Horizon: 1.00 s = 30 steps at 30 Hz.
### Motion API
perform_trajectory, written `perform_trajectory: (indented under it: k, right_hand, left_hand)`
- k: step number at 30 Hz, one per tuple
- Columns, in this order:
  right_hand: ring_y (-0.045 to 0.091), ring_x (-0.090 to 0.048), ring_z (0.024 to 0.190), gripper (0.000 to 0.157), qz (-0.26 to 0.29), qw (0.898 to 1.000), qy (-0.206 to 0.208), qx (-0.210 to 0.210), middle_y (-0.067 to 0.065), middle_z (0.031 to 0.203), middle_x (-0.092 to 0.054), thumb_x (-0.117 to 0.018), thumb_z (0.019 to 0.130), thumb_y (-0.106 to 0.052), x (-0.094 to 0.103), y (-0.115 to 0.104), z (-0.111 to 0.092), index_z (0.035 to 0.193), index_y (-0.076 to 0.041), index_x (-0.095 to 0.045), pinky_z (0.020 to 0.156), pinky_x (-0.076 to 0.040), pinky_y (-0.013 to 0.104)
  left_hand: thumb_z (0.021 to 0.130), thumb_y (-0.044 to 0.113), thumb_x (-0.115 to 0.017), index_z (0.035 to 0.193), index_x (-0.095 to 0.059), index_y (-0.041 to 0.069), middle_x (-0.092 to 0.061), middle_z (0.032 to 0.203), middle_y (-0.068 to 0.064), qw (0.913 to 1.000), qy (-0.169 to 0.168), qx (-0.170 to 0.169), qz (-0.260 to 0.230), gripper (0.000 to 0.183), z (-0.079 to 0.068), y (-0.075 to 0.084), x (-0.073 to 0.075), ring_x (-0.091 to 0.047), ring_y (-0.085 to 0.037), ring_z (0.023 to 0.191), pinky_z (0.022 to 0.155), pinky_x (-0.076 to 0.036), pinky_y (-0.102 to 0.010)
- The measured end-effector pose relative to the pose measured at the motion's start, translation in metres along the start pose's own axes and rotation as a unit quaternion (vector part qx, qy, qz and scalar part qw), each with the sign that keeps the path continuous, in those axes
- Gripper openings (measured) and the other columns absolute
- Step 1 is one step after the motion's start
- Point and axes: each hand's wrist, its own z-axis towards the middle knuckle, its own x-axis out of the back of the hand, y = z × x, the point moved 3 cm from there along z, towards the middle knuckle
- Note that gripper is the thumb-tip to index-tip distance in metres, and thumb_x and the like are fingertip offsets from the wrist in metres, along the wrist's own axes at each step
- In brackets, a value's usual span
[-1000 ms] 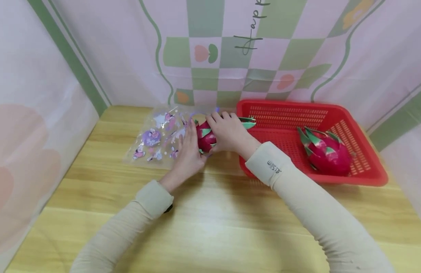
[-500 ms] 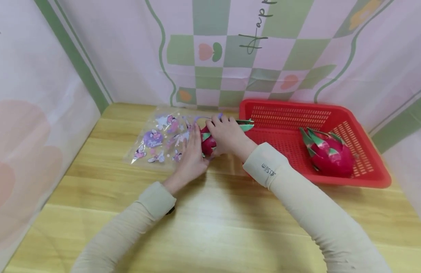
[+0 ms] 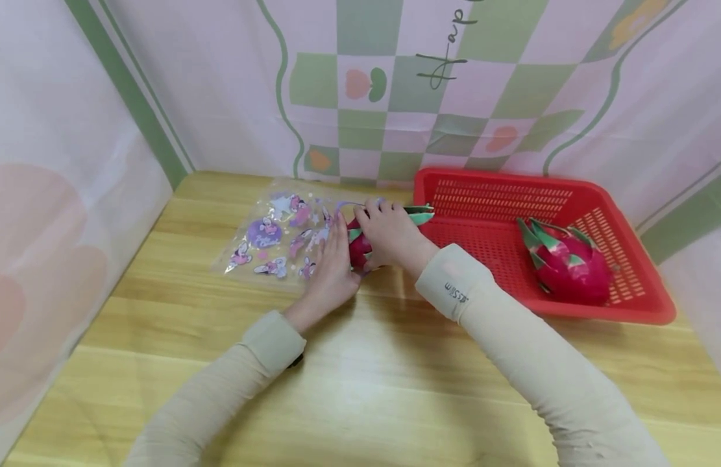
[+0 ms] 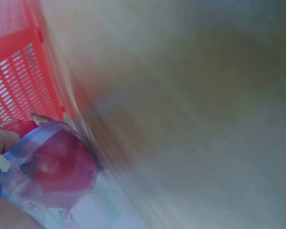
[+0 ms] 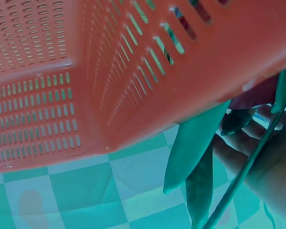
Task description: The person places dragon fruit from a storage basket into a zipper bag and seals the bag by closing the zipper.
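Note:
A pink dragon fruit (image 3: 358,251) with green leaf tips is between the two hands. My right hand (image 3: 395,237) grips it from above, its long green leaves (image 5: 195,148) sticking out past the hand. A clear zip bag (image 3: 263,233) with purple and pink cartoon prints lies flat leftward. My left hand (image 3: 331,275) holds the bag's mouth, fingers upright beside the fruit. In the left wrist view, the bag's bluish edge (image 4: 38,136) rings the fruit, part of which shows through the plastic. A white slider (image 4: 2,163) sits on that edge near the thumb.
A red perforated basket (image 3: 500,176) stands right of the hands, its left wall close to the fruit's leaves. Another dragon fruit (image 3: 573,269) lies in its right part. Patterned curtains (image 3: 360,136) hang behind the wooden table (image 3: 360,389).
The fruit between the hands has gone slightly deeper toward the left hand, with less of it showing. Both hands have shifted little; the whole view has drifted slightly.

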Motion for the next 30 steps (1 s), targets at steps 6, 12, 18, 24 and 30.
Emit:
perform_trajectory:
  k: [6,12,18,24,30]
  right_hand:
    - [0.039,-0.051,0.122,0.104,0.041,0.999,-0.012,0.004,0.017,0.139,-0.046,-0.079,0.065,-0.056,0.008,0.007,-0.008,0.144,-0.005,-0.033,0.104,-0.044,0.054]
    - [0.043,-0.049,0.124,0.098,0.091,0.994,-0.058,-0.03,0.02,0.144,-0.044,-0.081,0.069,-0.044,0.017,0.018,-0.017,0.148,-0.014,-0.031,0.101,-0.043,0.057]
    - [0.039,-0.057,0.114,0.085,0.164,0.984,-0.067,-0.031,0.02,0.133,-0.054,-0.079,0.076,-0.034,0.02,0.023,-0.031,0.146,-0.015,-0.036,0.091,-0.053,0.052]
    - [0.041,-0.061,0.107,0.08,0.162,0.986,-0.044,0.008,0.024,0.135,-0.048,-0.074,0.082,-0.019,0.012,0.016,-0.04,0.149,-0.012,-0.031,0.078,-0.058,0.046]
    - [0.038,-0.067,0.089,0.077,0.101,0.994,-0.025,0.018,0.027,0.144,-0.039,-0.064,0.086,0.0,0.004,0.004,-0.045,0.151,-0.01,-0.025,0.064,-0.06,0.038]
  left_hand:
    - [0.078,0.004,-0.071,0.152,0.012,0.004,0.009,0.162,-0.01,0.9999,0.011,-0.005,0.003,0.111,0.0,0.003,0.002,-0.002,-0.027,0.151,0.121,-0.008,-0.055]
    - [0.076,0.004,-0.073,0.152,0.01,0.002,0.007,0.162,-0.012,0.9996,0.02,-0.016,0.006,0.112,0.0,0.006,0.005,-0.004,-0.029,0.15,0.12,-0.01,-0.055]
    - [0.071,-0.006,-0.069,0.152,0.013,0.006,0.006,0.162,-0.013,0.9998,0.017,-0.009,-0.002,0.116,0.001,0.006,0.008,-0.005,-0.029,0.15,0.121,-0.007,-0.054]
    - [0.069,-0.009,-0.066,0.152,0.012,0.004,0.007,0.162,-0.013,0.9999,0.015,-0.007,-0.002,0.115,0.002,0.004,0.01,-0.005,-0.03,0.15,0.121,-0.008,-0.056]
    - [0.069,-0.01,-0.064,0.152,0.012,0.004,0.009,0.162,-0.012,0.9999,0.012,-0.005,0.001,0.113,-0.001,0.002,0.01,-0.005,-0.029,0.15,0.12,-0.008,-0.057]
